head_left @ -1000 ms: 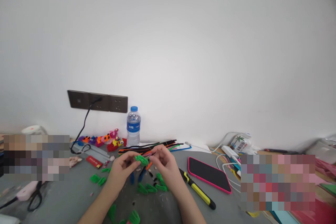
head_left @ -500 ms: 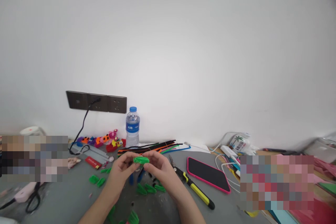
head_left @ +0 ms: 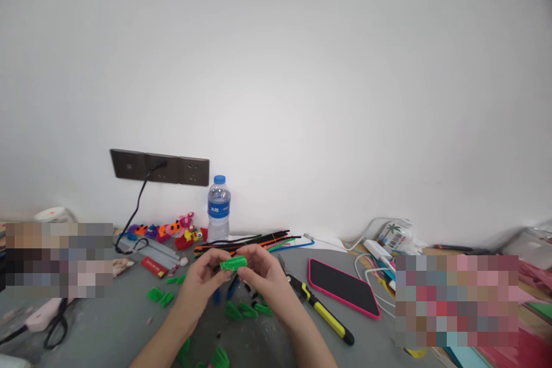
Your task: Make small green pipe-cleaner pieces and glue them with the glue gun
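Between my two hands is a small folded piece of green fuzzy stem (head_left: 234,264), raised above the grey table. My left hand (head_left: 206,276) pinches its left end between thumb and fingers. The right end is gripped by my right hand (head_left: 257,273). More bent green pieces (head_left: 247,309) lie on the table below the hands, others (head_left: 161,296) to the left of my left forearm, and a few near the bottom edge. Blue-handled pliers (head_left: 233,287) are partly hidden behind my hands.
A water bottle (head_left: 219,210) stands by the wall, beside colourful fuzzy figures (head_left: 170,230). Loose stems (head_left: 263,240) lie behind my hands. On the right are a yellow-black tool (head_left: 325,317), a phone (head_left: 344,287) and white cables. A pink glue gun (head_left: 43,315) lies left.
The green piece has turned slightly, its right end now tilted higher. Both hands still hold it in nearly the same place, with small finger shifts.
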A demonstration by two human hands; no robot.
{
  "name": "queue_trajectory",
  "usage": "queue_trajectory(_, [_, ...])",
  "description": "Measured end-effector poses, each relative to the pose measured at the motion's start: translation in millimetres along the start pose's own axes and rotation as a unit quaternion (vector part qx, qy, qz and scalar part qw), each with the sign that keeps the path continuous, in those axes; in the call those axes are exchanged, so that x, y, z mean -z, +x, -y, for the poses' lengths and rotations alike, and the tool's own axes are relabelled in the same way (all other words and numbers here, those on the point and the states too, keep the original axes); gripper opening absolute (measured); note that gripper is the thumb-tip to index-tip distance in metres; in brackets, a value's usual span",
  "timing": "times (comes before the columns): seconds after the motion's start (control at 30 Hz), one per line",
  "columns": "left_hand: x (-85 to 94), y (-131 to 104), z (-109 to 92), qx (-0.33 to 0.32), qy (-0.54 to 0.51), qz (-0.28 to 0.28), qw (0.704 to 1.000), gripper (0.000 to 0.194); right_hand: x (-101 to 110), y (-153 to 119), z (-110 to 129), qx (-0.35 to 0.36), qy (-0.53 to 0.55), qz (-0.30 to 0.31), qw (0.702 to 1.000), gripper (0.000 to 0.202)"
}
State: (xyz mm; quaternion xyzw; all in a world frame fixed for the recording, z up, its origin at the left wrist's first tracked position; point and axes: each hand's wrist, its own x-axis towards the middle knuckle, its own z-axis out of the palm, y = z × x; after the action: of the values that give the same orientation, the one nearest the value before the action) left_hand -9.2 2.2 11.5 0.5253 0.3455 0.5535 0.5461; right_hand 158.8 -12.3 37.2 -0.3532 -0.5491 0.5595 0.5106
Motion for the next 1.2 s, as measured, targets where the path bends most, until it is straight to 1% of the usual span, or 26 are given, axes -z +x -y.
queue_trajectory(0.1, [0.6,0,1,-0.004,0.006,0.006,1.000,0.019,0,-1,0,0.014,0.004,0.002,1.000,0.041])
queue_trajectory(0.2, [1.1,0,2,-0.008,0.013,0.012,1.000,0.019,-1,-1,0,0.020,0.005,0.009,1.000,0.038])
queue_trajectory(0.33, [-0.7,-1,-1,-0.003,0.014,0.015,1.000,0.019,-2,-1,-1,0.018,0.002,0.003,1.000,0.032])
queue_trajectory(0.6, [-5.0,-1,-9,0.003,0.017,0.012,1.000,0.021,-3,-1,-3,0.012,0.014,-0.001,1.000,0.032])
queue_trajectory(0.8, [-3.6,-1,-6,0.001,0.012,0.025,1.000,0.020,-4,-1,-4,0.010,0.022,0.002,1.000,0.033])
queue_trajectory(0.97, [-3.3,1,-3,-0.003,0.031,0.014,0.999,0.023,-3,-1,-6,0.015,0.006,-0.004,1.000,0.032])
queue_trajectory(1.1, [-6.2,0,-7,-0.001,0.048,0.006,0.999,0.023,-4,-1,-6,0.016,-0.006,-0.010,1.000,0.030])
queue_trajectory(1.2, [-7.5,-2,-10,-0.005,0.062,0.004,0.998,0.023,-6,-1,-2,0.000,0.008,-0.012,1.000,0.031])
